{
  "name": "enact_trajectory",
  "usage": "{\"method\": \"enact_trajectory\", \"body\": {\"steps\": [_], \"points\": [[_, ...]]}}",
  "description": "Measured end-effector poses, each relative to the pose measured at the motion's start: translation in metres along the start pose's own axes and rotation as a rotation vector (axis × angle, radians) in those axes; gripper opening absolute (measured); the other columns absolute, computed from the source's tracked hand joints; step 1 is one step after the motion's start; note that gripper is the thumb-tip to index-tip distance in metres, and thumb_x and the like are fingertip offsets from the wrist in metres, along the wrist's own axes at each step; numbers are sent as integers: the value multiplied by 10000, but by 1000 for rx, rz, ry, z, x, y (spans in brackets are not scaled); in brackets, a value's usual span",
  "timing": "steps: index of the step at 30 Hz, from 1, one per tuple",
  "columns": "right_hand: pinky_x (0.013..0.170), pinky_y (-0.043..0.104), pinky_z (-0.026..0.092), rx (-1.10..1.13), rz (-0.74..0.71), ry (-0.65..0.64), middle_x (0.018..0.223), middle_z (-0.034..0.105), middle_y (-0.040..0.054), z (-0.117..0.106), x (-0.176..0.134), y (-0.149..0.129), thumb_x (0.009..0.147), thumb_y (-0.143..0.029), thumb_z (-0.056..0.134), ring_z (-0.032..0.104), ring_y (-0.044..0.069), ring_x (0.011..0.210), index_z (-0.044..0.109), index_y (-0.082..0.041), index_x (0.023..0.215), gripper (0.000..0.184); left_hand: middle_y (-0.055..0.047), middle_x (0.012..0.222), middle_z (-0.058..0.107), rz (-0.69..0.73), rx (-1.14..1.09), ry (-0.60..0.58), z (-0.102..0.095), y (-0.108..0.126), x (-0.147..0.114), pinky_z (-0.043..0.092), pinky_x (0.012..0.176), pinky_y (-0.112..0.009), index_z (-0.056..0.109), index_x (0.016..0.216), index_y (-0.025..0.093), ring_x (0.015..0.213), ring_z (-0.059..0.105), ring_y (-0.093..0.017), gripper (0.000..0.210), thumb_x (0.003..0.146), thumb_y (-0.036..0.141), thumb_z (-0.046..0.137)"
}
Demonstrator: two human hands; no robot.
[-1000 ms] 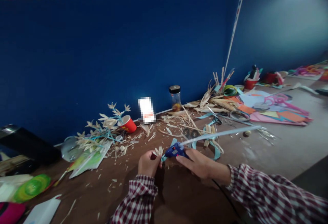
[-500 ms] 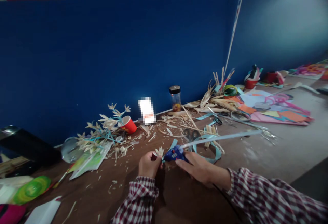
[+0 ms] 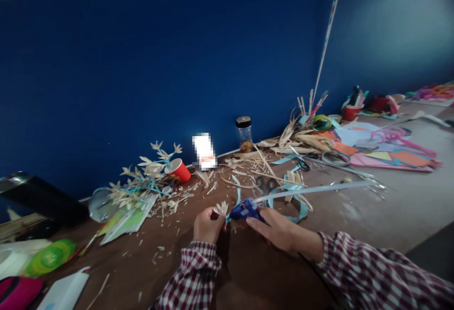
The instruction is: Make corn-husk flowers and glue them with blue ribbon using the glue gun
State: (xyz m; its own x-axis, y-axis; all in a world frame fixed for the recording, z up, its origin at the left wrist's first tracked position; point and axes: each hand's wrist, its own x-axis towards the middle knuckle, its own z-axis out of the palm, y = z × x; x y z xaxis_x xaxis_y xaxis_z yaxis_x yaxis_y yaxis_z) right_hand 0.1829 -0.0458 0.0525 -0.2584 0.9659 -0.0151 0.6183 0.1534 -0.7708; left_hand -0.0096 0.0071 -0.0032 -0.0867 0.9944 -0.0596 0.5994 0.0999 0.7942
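Between the thumb and fingers of my left hand [image 3: 207, 225] is a small pale husk flower [image 3: 222, 207], its petals pointing up. My right hand [image 3: 278, 227] is closed around a blue hot glue gun [image 3: 245, 209]. A long translucent glue stick [image 3: 312, 190] sticks out of the gun's back toward the right. The gun's nozzle points left and sits at the base of the flower, by a bit of light blue ribbon; whether they touch I cannot tell. Behind the gun, more light blue ribbon [image 3: 302, 210] lies looped on the brown table [image 3: 177, 258].
Finished-looking husk flowers [image 3: 133, 187] lean by a red paper cup [image 3: 179, 170] at left. A lidded jar [image 3: 244, 135] stands against the blue partition [image 3: 159, 64]. Scissors [image 3: 266, 185], husk scraps and coloured paper [image 3: 407, 159] spread rightward. A black bottle [image 3: 42, 201] lies far left.
The whole view has shifted slightly. Both hands keep nearly the same pose, with the glue gun's nozzle still at the flower's base.
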Motion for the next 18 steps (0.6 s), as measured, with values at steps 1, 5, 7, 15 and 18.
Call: {"method": "enact_trajectory", "body": {"steps": [1,5,7,15,18], "points": [[659,263,400,-3,9,4,748,592,47,-1,-1,0,836,-330,406,531,156,695,554,-154,785,236,3,434,613,-7,-6,0,0,0,0,391,485,-225,599,553,180,451,575,-150,198,631,349,530],[689,258,402,22,-16,-12,777,604,43,-3,-3,-2,847,-326,387,539,152,721,562,-165,838,238,3,424,607,-5,0,0,0,-1,1,384,483,-229,600,546,181,452,574,-155,204,633,351,526],[715,264,400,27,-61,-41,816,613,59,-3,-3,-2,843,-308,394,548,162,754,564,-157,874,230,4,421,606,4,16,8,0,-3,2,381,485,-230,610,559,180,463,578,-159,199,631,348,529],[731,270,408,29,-63,-33,867,618,69,-4,-3,0,848,-338,374,562,176,798,556,-158,927,268,4,434,613,-6,-25,-10,1,-5,3,386,477,-228,615,592,173,443,572,-151,188,634,331,522],[737,267,405,26,-75,-35,860,622,66,-4,-4,-1,841,-326,388,565,177,790,559,-159,907,248,2,425,607,-2,-18,-9,0,-4,3,389,477,-228,613,589,171,462,579,-159,184,626,333,534]]}}
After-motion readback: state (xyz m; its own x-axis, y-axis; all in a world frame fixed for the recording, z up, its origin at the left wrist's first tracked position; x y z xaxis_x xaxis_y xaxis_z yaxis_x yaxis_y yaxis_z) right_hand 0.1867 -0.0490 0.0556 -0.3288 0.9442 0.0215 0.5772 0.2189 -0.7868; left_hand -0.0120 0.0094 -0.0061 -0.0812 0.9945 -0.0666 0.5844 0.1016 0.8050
